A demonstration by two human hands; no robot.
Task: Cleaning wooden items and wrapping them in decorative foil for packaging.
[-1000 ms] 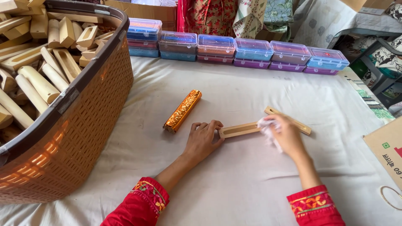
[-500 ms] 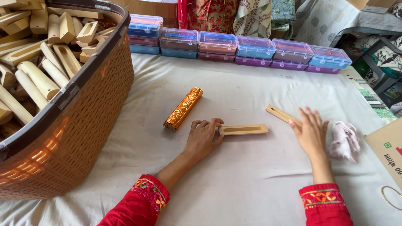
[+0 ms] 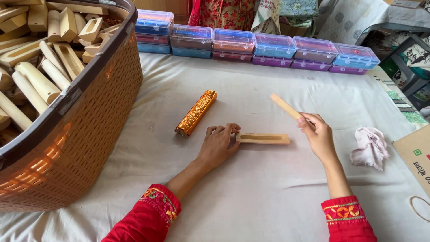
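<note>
Head view, looking down on a surface [image 3: 251, 197] covered with a pale cloth. The left hand [image 3: 218, 145] rests palm-down near the middle, its fingertips [image 3: 233, 130] curled onto the left end of a slotted wooden tray [image 3: 263, 138] that lies flat, running left to right — the hand presses on it rather than closing around it. The right hand [image 3: 319, 134] is clenched around the near end of a thin wooden strip [image 3: 283, 105], which points up and to the far left, lifted clear of the cloth at its free end; it sits just beyond the tray's right end, not touching it.

To the left of the tray, close to the left hand, lies a roll wrapped in shiny orange-gold foil [image 3: 196, 112], angled from near-left to far-right. To the right of the right hand, a crumpled pinkish rag [image 3: 370, 147] lies loose on the cloth, apart from both hands.

A large brown woven basket [image 3: 89, 116] fills the left side, heaped with pale wooden pieces [image 3: 40, 58] — rounded sticks and slotted blocks. Along the far edge runs a row of lidded plastic boxes [image 3: 264, 48] in blue, purple and pink, stacked two high. At the right edge a corner of a cardboard box [image 3: 414, 157] shows, with a thin ring [image 3: 420, 208] lying near it. Both forearms end in red embroidered sleeves [image 3: 345, 217].
</note>
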